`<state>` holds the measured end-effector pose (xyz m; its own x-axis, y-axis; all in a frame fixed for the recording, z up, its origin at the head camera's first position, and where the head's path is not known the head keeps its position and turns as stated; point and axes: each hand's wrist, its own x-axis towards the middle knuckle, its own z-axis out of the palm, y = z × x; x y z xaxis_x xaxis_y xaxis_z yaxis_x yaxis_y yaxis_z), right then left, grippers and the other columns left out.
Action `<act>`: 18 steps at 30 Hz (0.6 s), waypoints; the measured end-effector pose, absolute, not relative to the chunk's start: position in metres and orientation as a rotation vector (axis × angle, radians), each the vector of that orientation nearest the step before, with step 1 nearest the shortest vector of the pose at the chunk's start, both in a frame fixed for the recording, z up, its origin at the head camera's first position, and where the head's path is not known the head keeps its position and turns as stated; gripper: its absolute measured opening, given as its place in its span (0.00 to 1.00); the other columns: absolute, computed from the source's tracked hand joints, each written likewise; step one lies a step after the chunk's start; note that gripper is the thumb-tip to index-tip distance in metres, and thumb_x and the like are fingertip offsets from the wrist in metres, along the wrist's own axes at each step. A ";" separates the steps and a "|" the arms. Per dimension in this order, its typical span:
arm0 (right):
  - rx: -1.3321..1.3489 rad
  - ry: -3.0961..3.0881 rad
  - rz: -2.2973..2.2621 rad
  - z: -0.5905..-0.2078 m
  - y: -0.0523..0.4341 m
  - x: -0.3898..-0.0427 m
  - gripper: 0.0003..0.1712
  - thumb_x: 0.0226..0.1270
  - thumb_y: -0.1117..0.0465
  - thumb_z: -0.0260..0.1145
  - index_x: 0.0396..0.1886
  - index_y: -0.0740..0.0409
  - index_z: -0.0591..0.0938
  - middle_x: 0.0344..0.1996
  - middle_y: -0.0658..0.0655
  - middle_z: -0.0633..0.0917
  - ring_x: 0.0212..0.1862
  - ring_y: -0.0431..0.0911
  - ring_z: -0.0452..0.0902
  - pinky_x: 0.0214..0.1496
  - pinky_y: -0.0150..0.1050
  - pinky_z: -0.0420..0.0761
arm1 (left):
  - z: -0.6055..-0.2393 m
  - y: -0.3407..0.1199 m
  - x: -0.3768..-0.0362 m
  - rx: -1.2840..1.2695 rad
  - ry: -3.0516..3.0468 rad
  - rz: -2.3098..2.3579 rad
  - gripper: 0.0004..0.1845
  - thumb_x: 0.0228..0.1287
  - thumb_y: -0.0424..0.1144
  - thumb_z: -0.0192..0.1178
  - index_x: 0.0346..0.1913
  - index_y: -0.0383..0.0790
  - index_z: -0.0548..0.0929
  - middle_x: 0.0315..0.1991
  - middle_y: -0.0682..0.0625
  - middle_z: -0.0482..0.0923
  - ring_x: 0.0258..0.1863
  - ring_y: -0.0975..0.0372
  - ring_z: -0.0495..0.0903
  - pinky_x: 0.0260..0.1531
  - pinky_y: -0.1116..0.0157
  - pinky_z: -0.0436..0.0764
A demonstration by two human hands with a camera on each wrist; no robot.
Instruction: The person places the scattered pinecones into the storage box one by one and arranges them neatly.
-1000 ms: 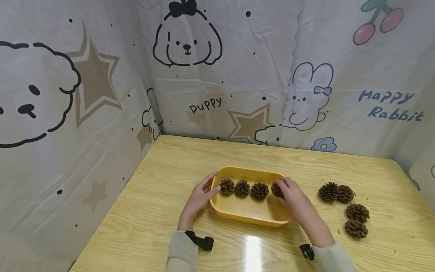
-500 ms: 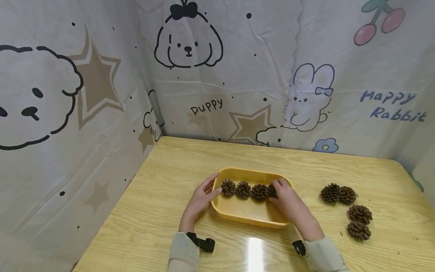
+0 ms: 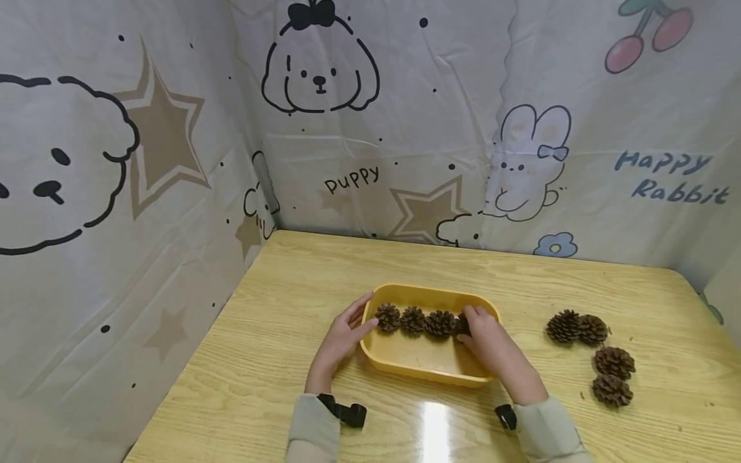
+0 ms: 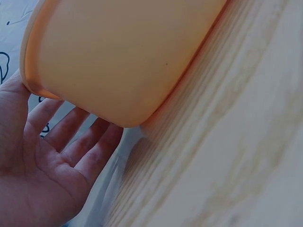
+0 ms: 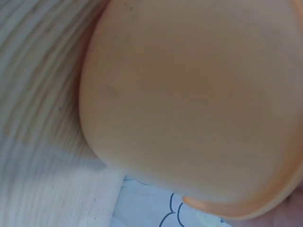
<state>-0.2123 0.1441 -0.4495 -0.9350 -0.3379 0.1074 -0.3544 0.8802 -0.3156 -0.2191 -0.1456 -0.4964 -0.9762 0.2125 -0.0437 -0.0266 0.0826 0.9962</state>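
Observation:
A yellow plastic tray [image 3: 431, 375] holds a row of brown pine cones, among them one at the left end [image 3: 387, 317], another beside it [image 3: 413, 321] and a third [image 3: 440, 324]. My left hand [image 3: 341, 335] holds the tray's left end, thumb over the rim; in the left wrist view its fingertips [image 4: 115, 131] rest against the outer wall. Reaching over the right end, my right hand [image 3: 488, 337] grips a pine cone [image 3: 462, 325] at the end of the row, mostly hidden by the fingers. The right wrist view shows mainly the tray's outer wall [image 5: 189, 104].
Right of the tray, several more pine cones lie on the wooden table [image 3: 278, 296]: a pair [image 3: 576, 327] farther back and another pair [image 3: 613, 377] nearer. Small brown bits are scattered around them. A printed cloth [image 3: 370, 128] hangs behind and at the sides.
My right hand has moved left inside the tray, bringing its pine cone up against the row. The third cone has shifted slightly left. My left hand has stayed at the tray's end.

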 end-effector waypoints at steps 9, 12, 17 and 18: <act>0.575 -2.972 0.548 -0.448 0.144 -0.211 0.25 0.59 0.67 0.72 0.52 0.76 0.73 0.41 0.72 0.78 0.42 0.60 0.81 0.40 0.46 0.86 | -0.496 -0.146 -0.219 0.180 2.182 2.003 0.32 0.69 0.41 0.61 0.74 0.55 0.64 0.76 0.48 0.60 0.75 0.51 0.61 0.73 0.49 0.65; 0.575 -2.953 0.600 -0.447 0.146 -0.208 0.26 0.60 0.67 0.71 0.54 0.76 0.73 0.45 0.72 0.78 0.45 0.62 0.80 0.44 0.49 0.86 | -0.497 -0.145 -0.219 0.180 2.182 2.002 0.32 0.69 0.41 0.61 0.74 0.54 0.64 0.76 0.47 0.60 0.75 0.50 0.61 0.73 0.49 0.65; 0.542 -2.908 0.696 -0.447 0.147 -0.206 0.27 0.61 0.65 0.71 0.56 0.75 0.74 0.50 0.72 0.78 0.50 0.63 0.79 0.50 0.53 0.84 | -0.497 -0.146 -0.219 0.183 2.175 2.004 0.32 0.69 0.40 0.60 0.74 0.54 0.64 0.76 0.47 0.60 0.75 0.50 0.61 0.73 0.49 0.65; 0.539 -2.890 0.709 -0.447 0.147 -0.206 0.26 0.61 0.65 0.71 0.55 0.74 0.74 0.50 0.71 0.78 0.50 0.63 0.79 0.51 0.54 0.84 | -0.497 -0.146 -0.219 0.182 2.173 2.005 0.32 0.69 0.41 0.60 0.74 0.54 0.64 0.76 0.47 0.60 0.75 0.50 0.61 0.73 0.49 0.65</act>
<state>-0.2058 0.1474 -0.4467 -0.9298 -0.3122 0.1950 -0.3670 0.8272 -0.4255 -0.2189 -0.1460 -0.4968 -0.9765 0.2100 -0.0485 -0.0314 0.0841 0.9960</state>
